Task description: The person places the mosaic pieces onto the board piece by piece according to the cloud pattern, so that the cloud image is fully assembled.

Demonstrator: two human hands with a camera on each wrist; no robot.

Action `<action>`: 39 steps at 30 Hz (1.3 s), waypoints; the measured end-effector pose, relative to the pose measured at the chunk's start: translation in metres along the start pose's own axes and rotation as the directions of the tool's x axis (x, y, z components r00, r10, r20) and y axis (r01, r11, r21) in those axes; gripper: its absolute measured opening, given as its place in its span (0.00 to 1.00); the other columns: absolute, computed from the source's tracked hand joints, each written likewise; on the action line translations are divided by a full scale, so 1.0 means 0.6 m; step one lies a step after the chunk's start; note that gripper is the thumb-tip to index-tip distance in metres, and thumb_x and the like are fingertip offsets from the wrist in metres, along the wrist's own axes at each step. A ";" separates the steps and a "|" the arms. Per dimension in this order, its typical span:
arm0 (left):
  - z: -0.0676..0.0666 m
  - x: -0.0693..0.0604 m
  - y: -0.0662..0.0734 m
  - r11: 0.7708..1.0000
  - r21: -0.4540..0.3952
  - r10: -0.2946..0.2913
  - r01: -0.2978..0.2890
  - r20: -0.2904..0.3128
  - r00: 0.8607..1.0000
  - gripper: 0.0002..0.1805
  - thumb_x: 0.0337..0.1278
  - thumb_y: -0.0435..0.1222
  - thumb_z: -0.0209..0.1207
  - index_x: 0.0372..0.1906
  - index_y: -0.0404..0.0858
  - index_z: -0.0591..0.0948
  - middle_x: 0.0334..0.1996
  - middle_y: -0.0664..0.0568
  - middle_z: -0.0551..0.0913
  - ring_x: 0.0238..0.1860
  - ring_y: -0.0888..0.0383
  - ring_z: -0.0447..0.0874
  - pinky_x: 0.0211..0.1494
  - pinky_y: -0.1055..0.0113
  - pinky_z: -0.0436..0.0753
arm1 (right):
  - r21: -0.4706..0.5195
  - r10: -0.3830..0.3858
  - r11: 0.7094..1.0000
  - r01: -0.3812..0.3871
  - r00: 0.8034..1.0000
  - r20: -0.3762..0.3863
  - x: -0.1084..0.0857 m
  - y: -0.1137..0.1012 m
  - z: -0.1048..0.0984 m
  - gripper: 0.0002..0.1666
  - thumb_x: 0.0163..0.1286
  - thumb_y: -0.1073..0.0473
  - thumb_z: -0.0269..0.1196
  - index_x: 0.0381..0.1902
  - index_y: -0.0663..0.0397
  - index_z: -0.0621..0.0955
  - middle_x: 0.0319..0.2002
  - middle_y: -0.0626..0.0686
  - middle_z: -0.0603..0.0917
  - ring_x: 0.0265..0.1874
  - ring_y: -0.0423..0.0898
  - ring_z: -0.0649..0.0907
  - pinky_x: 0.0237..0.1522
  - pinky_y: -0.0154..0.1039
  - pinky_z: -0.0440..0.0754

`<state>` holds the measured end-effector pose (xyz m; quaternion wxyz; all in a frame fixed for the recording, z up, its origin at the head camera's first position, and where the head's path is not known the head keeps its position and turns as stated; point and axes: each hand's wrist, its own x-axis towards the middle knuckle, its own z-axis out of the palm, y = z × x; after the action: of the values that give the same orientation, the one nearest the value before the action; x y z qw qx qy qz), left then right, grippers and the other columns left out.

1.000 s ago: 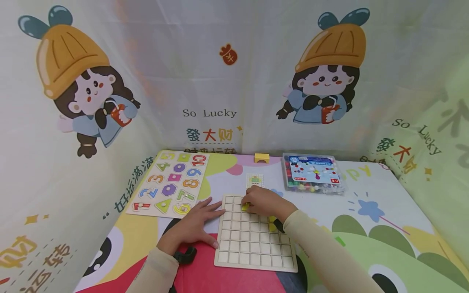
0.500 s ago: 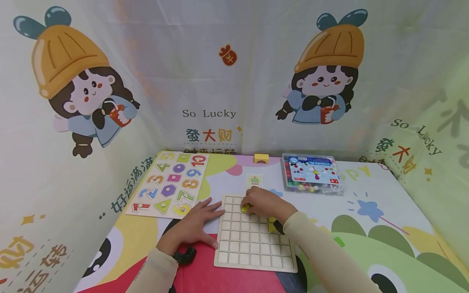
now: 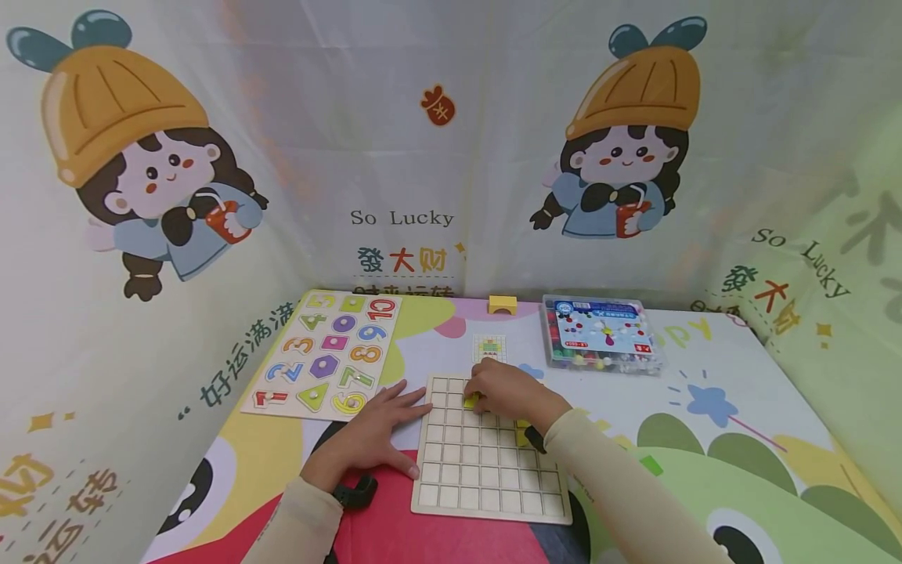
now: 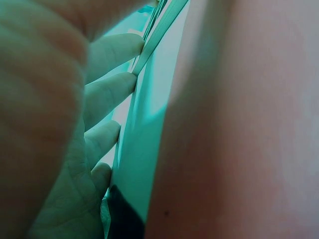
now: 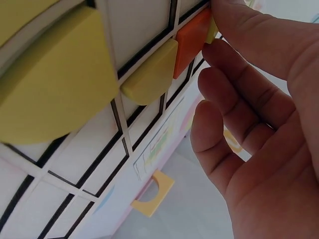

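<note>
A pale wooden grid board (image 3: 461,476) lies at the middle of the table. My left hand (image 3: 369,433) is spread beside it, with fingertips against its left edge; the left wrist view shows the straight fingers (image 4: 112,97) touching that edge. Over the board's far part, my right hand (image 3: 517,390) pinches a small yellow block (image 5: 213,31) between thumb and index finger, mostly hidden by them. Next to it in the grid sit an orange-red block (image 5: 192,41) and a yellow block with a rounded corner (image 5: 152,74). A larger-looking yellow block (image 5: 62,82) is nearer that camera.
A small pattern card (image 3: 489,348) lies beyond the board. To the left is a number and shape puzzle (image 3: 331,356). A clear box of coloured beads (image 3: 601,335) and a yellow arch block (image 3: 503,305) stand at the back, before the printed curtain.
Both hands and the board keep their places. Only the print on the left curtain has shifted slightly leftward in the head view.
</note>
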<state>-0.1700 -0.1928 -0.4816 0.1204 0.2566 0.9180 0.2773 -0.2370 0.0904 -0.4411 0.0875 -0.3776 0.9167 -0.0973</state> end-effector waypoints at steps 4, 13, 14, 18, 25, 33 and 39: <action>0.000 0.001 0.001 1.000 0.000 0.004 -0.004 -0.001 1.000 0.57 0.37 0.63 0.81 0.78 0.53 0.74 0.84 0.55 0.63 0.87 0.40 0.44 0.83 0.31 0.56 | 0.005 0.008 1.000 -0.008 1.000 -0.001 -0.003 -0.001 0.000 0.11 0.68 0.55 0.76 0.47 0.43 0.93 0.43 0.43 0.87 0.46 0.41 0.79 0.57 0.41 0.85; 0.000 0.001 0.001 1.000 0.004 0.013 -0.013 0.005 1.000 0.56 0.38 0.63 0.80 0.78 0.53 0.73 0.84 0.55 0.62 0.87 0.40 0.44 0.83 0.31 0.55 | 0.056 0.031 0.998 -0.031 0.999 -0.006 -0.018 0.001 -0.006 0.13 0.69 0.55 0.74 0.51 0.45 0.92 0.47 0.45 0.88 0.51 0.43 0.82 0.62 0.44 0.85; 0.000 0.001 0.000 1.000 0.006 0.012 -0.013 0.005 1.000 0.57 0.38 0.63 0.80 0.78 0.53 0.73 0.84 0.55 0.62 0.87 0.40 0.44 0.83 0.31 0.54 | 0.060 0.033 0.998 -0.032 0.999 -0.012 -0.022 0.003 -0.009 0.13 0.70 0.55 0.74 0.52 0.46 0.92 0.48 0.45 0.89 0.52 0.44 0.82 0.63 0.45 0.84; 0.000 0.002 0.000 1.000 0.008 0.014 -0.014 0.003 1.000 0.57 0.38 0.64 0.80 0.78 0.53 0.73 0.84 0.56 0.62 0.87 0.40 0.43 0.84 0.31 0.54 | 0.085 0.029 0.996 -0.024 0.998 -0.061 -0.045 0.016 -0.022 0.14 0.72 0.55 0.72 0.53 0.48 0.91 0.48 0.47 0.89 0.53 0.46 0.84 0.62 0.46 0.85; 0.000 0.003 -0.002 1.000 0.019 0.009 -0.008 -0.006 1.000 0.57 0.37 0.63 0.80 0.78 0.54 0.73 0.84 0.56 0.62 0.87 0.40 0.44 0.84 0.31 0.54 | 0.185 0.133 0.976 -0.114 0.987 -0.093 -0.112 0.043 -0.049 0.17 0.73 0.57 0.71 0.58 0.52 0.89 0.52 0.50 0.89 0.51 0.46 0.85 0.55 0.48 0.87; 0.001 0.003 -0.005 1.000 0.016 0.017 -0.017 -0.006 1.000 0.57 0.37 0.64 0.80 0.78 0.53 0.73 0.84 0.55 0.62 0.87 0.39 0.44 0.84 0.31 0.53 | 0.183 0.192 0.969 -0.165 0.972 -0.137 -0.183 0.088 -0.056 0.16 0.72 0.56 0.72 0.55 0.52 0.89 0.49 0.50 0.89 0.45 0.43 0.84 0.49 0.46 0.87; 0.002 0.002 -0.004 1.000 0.009 0.022 -0.022 -0.006 1.000 0.57 0.38 0.63 0.80 0.78 0.52 0.73 0.84 0.54 0.62 0.87 0.39 0.44 0.83 0.30 0.53 | 0.190 0.242 0.958 -0.217 0.962 -0.123 -0.218 0.120 -0.050 0.16 0.69 0.59 0.74 0.54 0.52 0.90 0.49 0.49 0.90 0.46 0.45 0.85 0.51 0.48 0.88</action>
<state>-0.1714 -0.1933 -0.4841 0.1133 0.2663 0.9167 0.2755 -0.2013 0.2367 -0.4182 0.0640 -0.2511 0.9463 -0.1935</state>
